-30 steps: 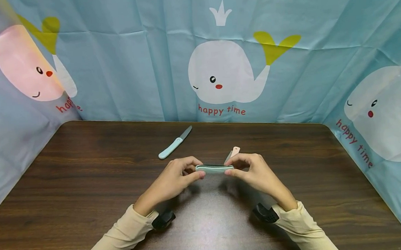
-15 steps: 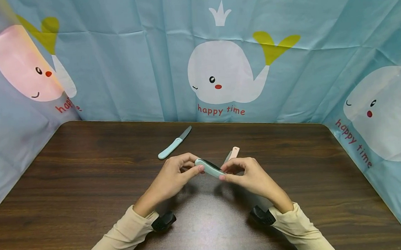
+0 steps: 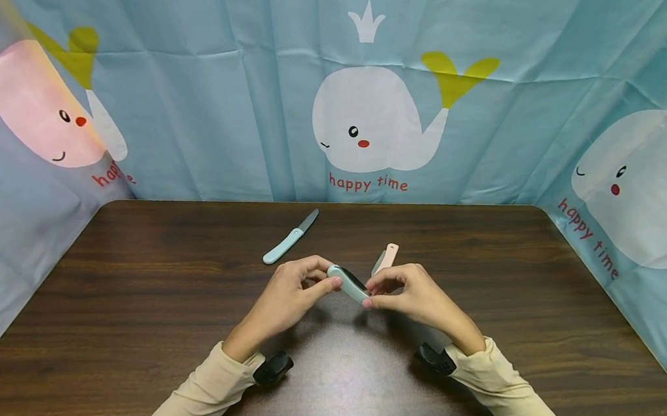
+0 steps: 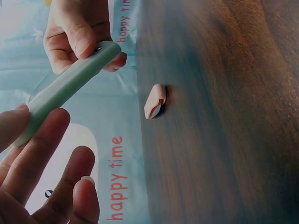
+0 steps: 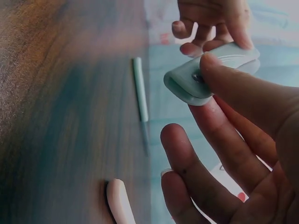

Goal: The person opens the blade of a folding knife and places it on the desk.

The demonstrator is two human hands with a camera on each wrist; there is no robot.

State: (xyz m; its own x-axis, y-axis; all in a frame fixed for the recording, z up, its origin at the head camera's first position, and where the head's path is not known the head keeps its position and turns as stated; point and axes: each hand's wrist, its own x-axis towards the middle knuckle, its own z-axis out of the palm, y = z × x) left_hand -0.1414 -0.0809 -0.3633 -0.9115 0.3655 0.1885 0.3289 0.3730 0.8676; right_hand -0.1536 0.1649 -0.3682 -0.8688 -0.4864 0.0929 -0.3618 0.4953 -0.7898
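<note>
Both hands hold a pale green folding knife (image 3: 350, 286) above the table. My left hand (image 3: 287, 302) pinches one end between thumb and fingers. At the other end, beside the rivet, the thumb and index finger of my right hand (image 3: 419, 298) pinch the handle (image 5: 182, 83). The knife is folded, its blade lying along the handle; a thin strip of blade shows in the wrist views. Beyond the left hand lies an opened light blue folding knife (image 3: 285, 246). Just beyond the right hand lies a pink folding knife (image 3: 391, 254), its blade partly out and partly hidden.
The dark wooden table (image 3: 141, 301) runs back to a light blue curtain (image 3: 197, 114) printed with whales. A black wrist camera (image 3: 272, 368) sits on the left sleeve, and another black camera (image 3: 436, 359) on the right one.
The held knife has turned from level to slanted, its right end now lower and nearer the body. My right hand has shifted slightly left and down. Both knives on the table stay put.
</note>
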